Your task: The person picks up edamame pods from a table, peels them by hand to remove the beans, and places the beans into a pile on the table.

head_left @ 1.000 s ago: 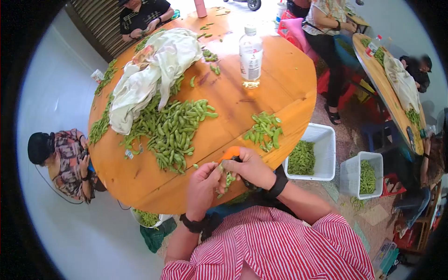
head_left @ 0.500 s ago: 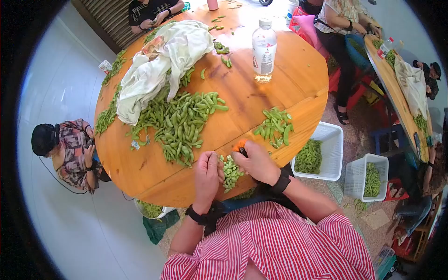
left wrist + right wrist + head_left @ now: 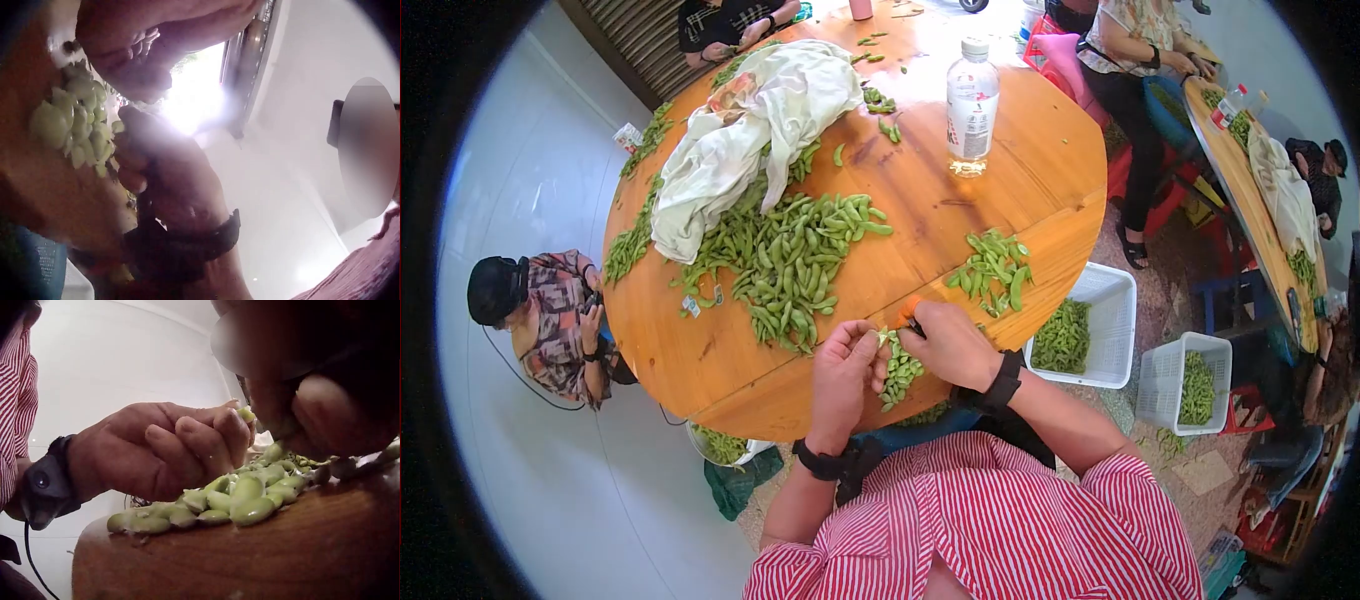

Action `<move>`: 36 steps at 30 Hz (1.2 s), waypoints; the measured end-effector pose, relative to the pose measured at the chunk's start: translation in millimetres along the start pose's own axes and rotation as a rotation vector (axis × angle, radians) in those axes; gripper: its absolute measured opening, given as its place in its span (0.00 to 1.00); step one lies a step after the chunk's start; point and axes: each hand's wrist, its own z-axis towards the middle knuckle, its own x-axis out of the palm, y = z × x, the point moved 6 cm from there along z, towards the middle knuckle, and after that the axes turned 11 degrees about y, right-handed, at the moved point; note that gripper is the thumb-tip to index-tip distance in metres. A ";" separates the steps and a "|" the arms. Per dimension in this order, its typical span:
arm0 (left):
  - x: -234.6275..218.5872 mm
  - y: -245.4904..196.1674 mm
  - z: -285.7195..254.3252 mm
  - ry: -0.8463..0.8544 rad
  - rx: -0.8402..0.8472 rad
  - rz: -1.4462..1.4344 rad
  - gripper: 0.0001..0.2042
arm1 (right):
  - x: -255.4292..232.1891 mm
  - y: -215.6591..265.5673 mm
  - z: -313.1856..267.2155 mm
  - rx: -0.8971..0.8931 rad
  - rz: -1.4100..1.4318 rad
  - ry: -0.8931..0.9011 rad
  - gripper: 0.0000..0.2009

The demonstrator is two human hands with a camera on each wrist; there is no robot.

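At the near table edge, my left hand (image 3: pixel 842 375) pinches a pale green bean (image 3: pixel 245 415) between thumb and forefinger, the other fingers curled. Close on its right, my right hand (image 3: pixel 950 345) grips a small orange-and-black tool (image 3: pixel 912 308), mostly hidden by the fingers; its kind I cannot tell. The fingertips of both hands nearly meet. Beneath them lies a little heap of shelled green beans (image 3: pixel 900 375), seen also as glossy beans (image 3: pixel 250 503) in the right wrist view. A large pile of green pods (image 3: pixel 785 260) lies beyond my left hand, a smaller pod pile (image 3: pixel 992 275) beyond my right.
A crumpled white cloth (image 3: pixel 730 150) covers part of the large pile. A clear bottle (image 3: pixel 971 110) stands toward the back. White baskets (image 3: pixel 1122 330) with green contents stand on the floor at right. Other people sit around, one person (image 3: pixel 550 315) at far left.
My hands were together, then drew apart and uncovered the shelled beans; now the left fingertips are back beside the right ones with a pale bean. The head view has shifted slightly.
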 end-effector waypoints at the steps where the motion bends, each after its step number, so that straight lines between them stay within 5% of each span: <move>1: -0.5 0.7 0.1 -0.001 0.000 0.000 0.06 | -0.2 0.5 0.2 -0.001 0.000 0.001 0.12; 9: 2.1 7.0 1.2 0.039 0.001 -0.214 0.06 | -1.7 8.2 -2.4 -0.056 0.431 0.063 0.12; 25: 5.9 3.1 -6.5 0.006 -0.034 -0.022 0.09 | -7.0 21.6 -8.3 -0.178 0.231 -0.016 0.06; 28: -4.6 0.8 -4.5 0.024 -0.008 0.085 0.08 | -12.7 16.0 -8.6 -0.059 0.179 0.037 0.10; 31: -19.3 -8.3 -3.6 -0.098 0.130 0.361 0.07 | -27.4 8.6 -11.2 -0.124 0.067 -0.159 0.09; 33: -11.1 -27.2 -8.9 -0.121 0.226 0.918 0.07 | -43.2 -9.1 -8.8 -0.074 -0.079 -0.199 0.09; 36: 4.2 -40.3 -14.5 -0.086 0.329 1.097 0.08 | -71.1 -21.1 -13.9 -0.012 -0.334 -0.306 0.09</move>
